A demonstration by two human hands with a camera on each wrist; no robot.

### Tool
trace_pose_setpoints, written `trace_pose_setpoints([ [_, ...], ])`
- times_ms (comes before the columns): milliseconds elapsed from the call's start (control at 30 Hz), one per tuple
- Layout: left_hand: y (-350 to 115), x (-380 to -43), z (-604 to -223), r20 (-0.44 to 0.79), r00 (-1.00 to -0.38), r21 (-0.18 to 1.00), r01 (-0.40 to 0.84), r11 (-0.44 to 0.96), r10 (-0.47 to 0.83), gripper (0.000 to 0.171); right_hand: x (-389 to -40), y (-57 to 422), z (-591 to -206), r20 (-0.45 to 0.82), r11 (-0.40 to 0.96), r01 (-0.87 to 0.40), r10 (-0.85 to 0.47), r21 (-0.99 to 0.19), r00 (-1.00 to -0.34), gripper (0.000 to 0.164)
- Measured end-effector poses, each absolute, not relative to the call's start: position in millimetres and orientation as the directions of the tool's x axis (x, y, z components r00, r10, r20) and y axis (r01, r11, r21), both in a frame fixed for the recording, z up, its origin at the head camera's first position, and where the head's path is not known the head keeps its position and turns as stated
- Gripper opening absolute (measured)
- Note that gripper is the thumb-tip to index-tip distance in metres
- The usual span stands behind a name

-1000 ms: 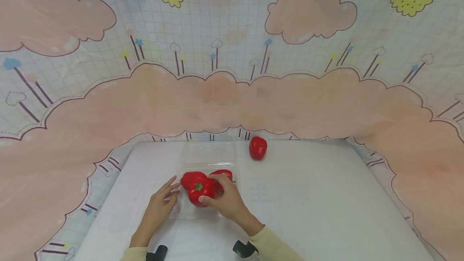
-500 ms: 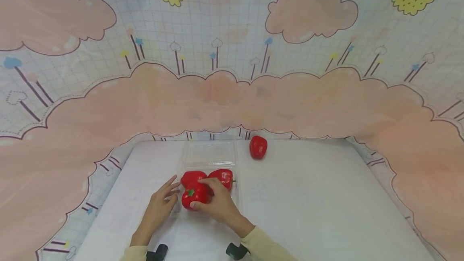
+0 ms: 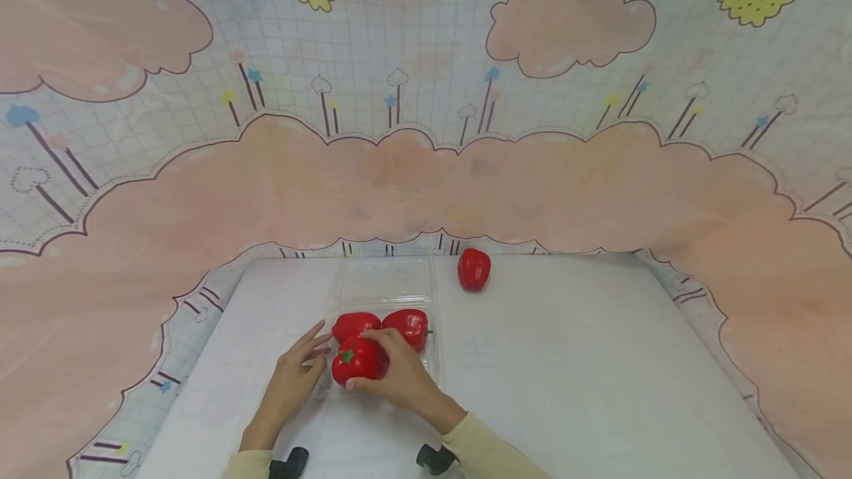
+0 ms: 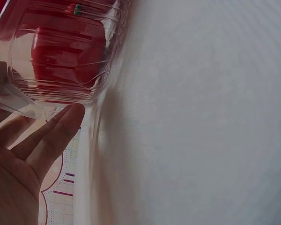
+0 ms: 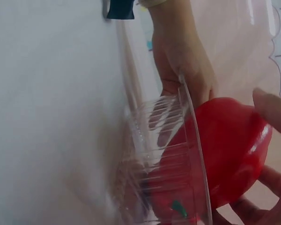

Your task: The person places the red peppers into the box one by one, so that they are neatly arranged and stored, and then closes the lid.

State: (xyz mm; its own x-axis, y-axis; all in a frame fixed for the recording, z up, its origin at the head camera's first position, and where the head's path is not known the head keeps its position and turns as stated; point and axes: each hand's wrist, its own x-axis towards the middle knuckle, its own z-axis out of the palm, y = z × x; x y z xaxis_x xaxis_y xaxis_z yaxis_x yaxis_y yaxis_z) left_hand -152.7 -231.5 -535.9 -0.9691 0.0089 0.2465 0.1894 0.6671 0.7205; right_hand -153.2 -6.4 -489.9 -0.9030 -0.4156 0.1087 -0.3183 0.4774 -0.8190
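A red bell pepper with a green stem (image 3: 356, 361) sits in the near left part of a clear plastic clamshell box (image 3: 434, 372). My right hand (image 3: 409, 379) grips this pepper from its right side, thumb in front and fingers behind. In the right wrist view, the held pepper (image 5: 232, 150) stands partly above the box rim. Two more red peppers lie behind it in the box, the left one (image 3: 355, 326) and the right one (image 3: 407, 326). My left hand (image 3: 293, 372) is at the box's left side, fingers extended; the left wrist view shows its fingertips against the clear wall.
The box's hinged lid (image 3: 386, 281) lies folded back on the far side. Another red pepper (image 3: 474, 270) rests on the white table (image 3: 599, 361) at the back, right of the lid. A patterned cloth (image 3: 426, 183) hangs behind the table.
My right hand has carried the gripped pepper left and slightly nearer, toward the box's near left corner, uncovering the right rear pepper. My left hand has stayed in place.
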Motion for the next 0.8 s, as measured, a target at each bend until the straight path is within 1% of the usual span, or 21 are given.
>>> trace_pose_setpoints([
  [133,-231.6,-152.5,-536.8,0.268,-0.963,0.713,0.206,0.67,0.011,0.045,-153.6,-2.2,-491.1,0.11,0.483,-0.374,-0.489,-0.792,-0.865,0.077],
  [233,-231.7,-152.7,-537.2,0.274,-0.962,0.709,0.21,0.674,0.011,0.045,-154.0,0.5,-491.0,0.1,0.476,-0.38,-0.515,-0.793,-0.852,0.078],
  [500,-230.6,-153.8,-536.3,0.262,-0.965,0.713,0.193,0.674,0.0,0.052,-155.1,2.6,-492.3,0.09,0.443,-0.339,-0.494,-0.83,-0.865,0.072],
  [800,-230.1,-153.4,-535.0,0.268,-0.964,0.717,0.203,0.667,0.006,0.05,-155.5,-0.9,-493.1,0.158,0.495,-0.431,-0.5,-0.755,-0.851,0.07],
])
